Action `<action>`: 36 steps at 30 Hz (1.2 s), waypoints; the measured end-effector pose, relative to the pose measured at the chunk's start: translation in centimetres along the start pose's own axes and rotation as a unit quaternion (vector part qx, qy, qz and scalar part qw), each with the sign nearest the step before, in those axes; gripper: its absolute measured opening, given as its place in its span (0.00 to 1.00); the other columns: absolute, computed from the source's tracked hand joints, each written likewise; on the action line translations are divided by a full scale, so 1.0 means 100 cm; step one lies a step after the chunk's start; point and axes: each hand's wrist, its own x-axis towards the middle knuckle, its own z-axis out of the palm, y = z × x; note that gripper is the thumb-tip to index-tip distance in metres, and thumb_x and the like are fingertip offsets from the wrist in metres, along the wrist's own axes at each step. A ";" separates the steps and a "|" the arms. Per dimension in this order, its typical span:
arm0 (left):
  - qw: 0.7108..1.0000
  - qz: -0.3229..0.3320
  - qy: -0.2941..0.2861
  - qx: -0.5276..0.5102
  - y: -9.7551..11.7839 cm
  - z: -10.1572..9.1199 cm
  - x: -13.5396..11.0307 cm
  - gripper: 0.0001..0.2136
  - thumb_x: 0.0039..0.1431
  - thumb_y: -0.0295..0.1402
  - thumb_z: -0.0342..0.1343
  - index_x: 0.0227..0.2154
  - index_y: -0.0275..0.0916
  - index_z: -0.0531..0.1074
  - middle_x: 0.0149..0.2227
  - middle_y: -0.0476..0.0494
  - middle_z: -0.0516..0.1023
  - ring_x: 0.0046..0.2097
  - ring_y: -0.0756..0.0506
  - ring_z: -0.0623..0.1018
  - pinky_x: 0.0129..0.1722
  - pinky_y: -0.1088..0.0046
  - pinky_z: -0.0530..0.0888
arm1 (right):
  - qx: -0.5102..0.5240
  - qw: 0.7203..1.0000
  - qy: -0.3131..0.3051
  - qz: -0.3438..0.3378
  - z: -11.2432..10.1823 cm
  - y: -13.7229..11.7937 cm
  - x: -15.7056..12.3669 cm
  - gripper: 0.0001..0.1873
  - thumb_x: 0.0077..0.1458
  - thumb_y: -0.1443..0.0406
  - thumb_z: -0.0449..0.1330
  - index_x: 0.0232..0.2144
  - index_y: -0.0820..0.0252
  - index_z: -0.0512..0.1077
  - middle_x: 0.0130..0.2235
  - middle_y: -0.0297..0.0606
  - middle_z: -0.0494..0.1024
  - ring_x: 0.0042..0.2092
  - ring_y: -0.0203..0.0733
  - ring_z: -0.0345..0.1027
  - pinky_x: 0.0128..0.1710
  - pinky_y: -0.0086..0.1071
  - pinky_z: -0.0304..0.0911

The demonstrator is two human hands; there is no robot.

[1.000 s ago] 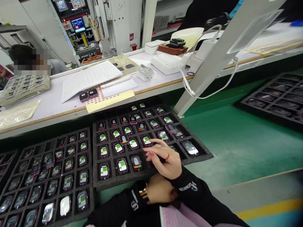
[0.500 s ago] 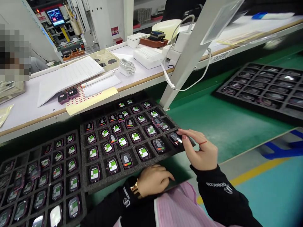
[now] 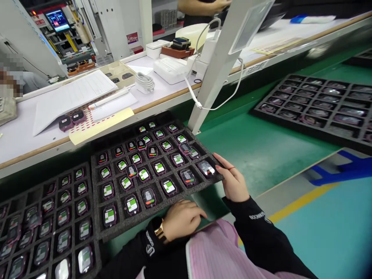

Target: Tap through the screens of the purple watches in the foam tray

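Note:
A black foam tray (image 3: 122, 225) of purple-framed smartwatches lies before me. Some watch screens show green and white blocks, others dark text with a red and green bar. My right hand (image 3: 235, 184) grips the tray's right corner: the thumb is on top beside a watch with a glaring screen (image 3: 206, 168), the forefinger lies along the side edge, and the other fingers are hidden. Loosely bent, with the forefinger stretched to the right, my left hand (image 3: 180, 221) rests just in front of the tray's near edge and holds nothing visible.
Another foam tray of watches (image 3: 97, 248) adjoins on the left, and a third tray (image 3: 255, 110) lies far right. A shelf (image 3: 162, 102) above the back bears papers, a coiled white cable (image 3: 144, 81) and two watches (image 3: 72, 120). A slanted post (image 3: 213, 73) rises behind. A co-worker's arm (image 3: 200, 7) is at the top.
My right hand has shifted from over the corner watch to the tray's right edge. My left hand stays in front of the tray. The view has turned slightly right, and a co-worker's arm has appeared.

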 end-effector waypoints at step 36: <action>1.000 -0.005 0.001 0.001 0.004 -0.004 0.000 0.14 0.65 0.25 0.48 0.41 0.41 0.79 0.39 0.46 0.82 0.43 0.44 0.79 0.48 0.68 0.73 | -0.197 0.973 -0.012 -0.120 -0.003 -0.011 -0.007 0.32 0.59 0.55 0.64 0.62 0.60 0.70 0.61 0.49 0.72 0.62 0.57 0.67 0.65 0.52 0.61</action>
